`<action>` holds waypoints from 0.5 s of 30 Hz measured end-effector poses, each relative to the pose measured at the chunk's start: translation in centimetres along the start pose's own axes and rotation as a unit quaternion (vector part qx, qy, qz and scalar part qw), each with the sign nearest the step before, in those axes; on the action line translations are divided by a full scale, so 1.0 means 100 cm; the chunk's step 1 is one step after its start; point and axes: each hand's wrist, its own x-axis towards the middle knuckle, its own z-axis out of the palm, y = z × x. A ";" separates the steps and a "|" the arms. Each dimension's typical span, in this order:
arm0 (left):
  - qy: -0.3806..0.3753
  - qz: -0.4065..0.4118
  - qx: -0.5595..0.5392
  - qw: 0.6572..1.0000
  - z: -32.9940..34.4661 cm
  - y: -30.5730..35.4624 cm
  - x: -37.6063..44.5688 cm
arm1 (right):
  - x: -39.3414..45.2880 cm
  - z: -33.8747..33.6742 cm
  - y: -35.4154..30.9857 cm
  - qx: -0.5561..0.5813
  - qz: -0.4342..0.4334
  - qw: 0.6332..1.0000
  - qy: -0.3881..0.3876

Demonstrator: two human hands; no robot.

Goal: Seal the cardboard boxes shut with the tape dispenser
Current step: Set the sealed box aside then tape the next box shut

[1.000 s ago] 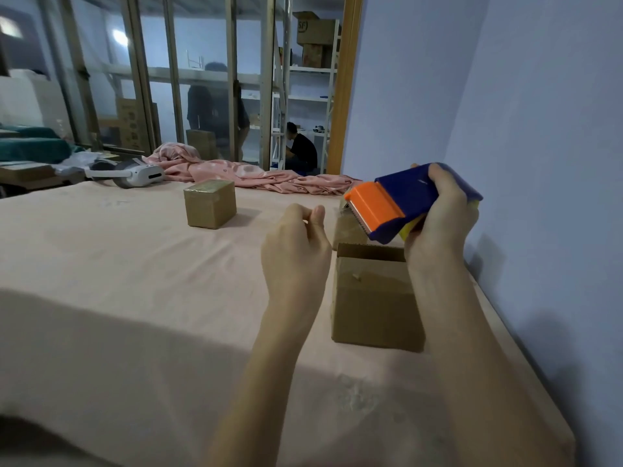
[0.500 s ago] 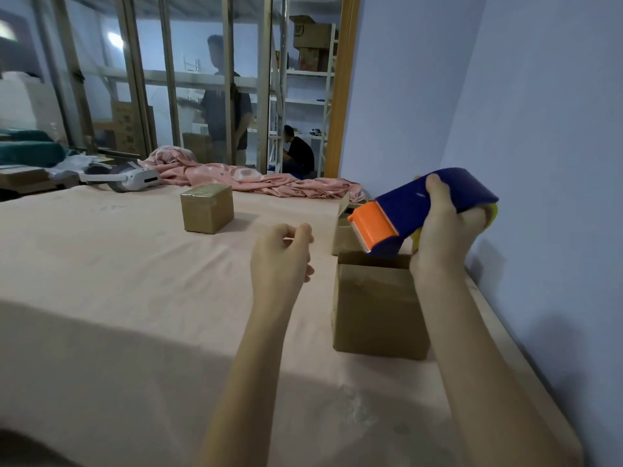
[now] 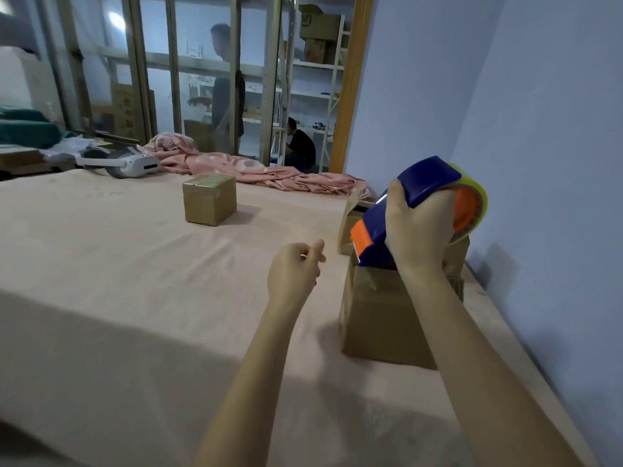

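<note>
My right hand (image 3: 418, 230) grips a blue and orange tape dispenser (image 3: 414, 200) with a yellowish tape roll, its orange nose tilted down onto the top front edge of the nearest cardboard box (image 3: 384, 318). That box stands on the pink-covered table near the right wall. Behind it sits another box (image 3: 352, 214) with a flap standing up, mostly hidden by the dispenser. My left hand (image 3: 295, 269) hovers left of the near box with loosely curled fingers, holding nothing. A third, taped box (image 3: 209, 203) stands farther back at mid table.
The pink table cloth (image 3: 135, 281) covers the whole surface. A white headset (image 3: 128, 165) and a crumpled pink sheet (image 3: 256, 170) lie along the far edge. The blue wall (image 3: 539, 163) runs close on the right. Two people are behind the glass partition.
My right hand has tipped the dispenser's nose downward and lowered it onto the near box. My left hand has dropped slightly and its fingers have loosened.
</note>
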 end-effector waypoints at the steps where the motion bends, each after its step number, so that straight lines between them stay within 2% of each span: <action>1: 0.000 -0.002 -0.006 1.000 0.004 -0.005 -0.001 | -0.001 0.002 0.003 -0.007 -0.003 1.000 -0.002; 15: -0.019 -0.052 -0.126 0.991 0.040 -0.034 -0.012 | -0.003 0.014 0.032 -0.036 0.003 0.999 -0.005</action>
